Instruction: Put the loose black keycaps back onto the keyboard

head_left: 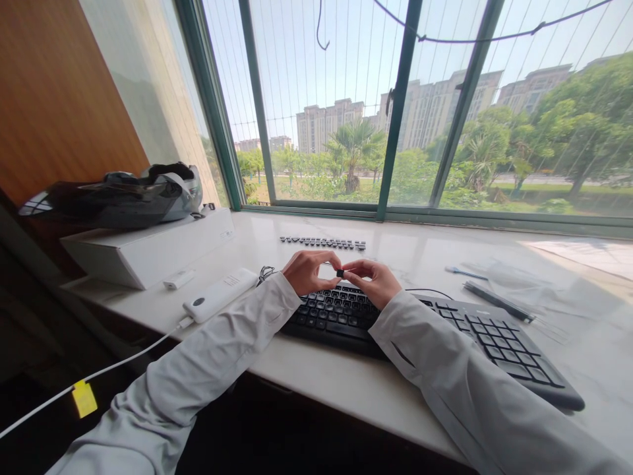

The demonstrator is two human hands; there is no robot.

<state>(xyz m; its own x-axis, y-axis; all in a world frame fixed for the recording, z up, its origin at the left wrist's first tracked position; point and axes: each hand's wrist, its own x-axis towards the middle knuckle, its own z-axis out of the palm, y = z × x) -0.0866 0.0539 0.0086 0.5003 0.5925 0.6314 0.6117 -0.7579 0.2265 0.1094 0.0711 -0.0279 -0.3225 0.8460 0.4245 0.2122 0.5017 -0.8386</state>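
Note:
A black keyboard (445,330) lies on the white counter (326,376) in front of me. Both hands hover above its far left part, fingertips meeting around a small black keycap (340,272). My left hand (306,272) is curled, thumb and fingers pinched toward the keycap. My right hand (373,280) pinches it from the other side. A row of loose black keycaps (324,243) lies farther back on the counter, near the window.
A white power bank (220,294) with a white cable sits left of the keyboard, beside a small white stick (179,279). A white box (148,247) carries a black helmet (119,194) at far left. A dark pen-like tool (498,301) and clear plastic lie at right.

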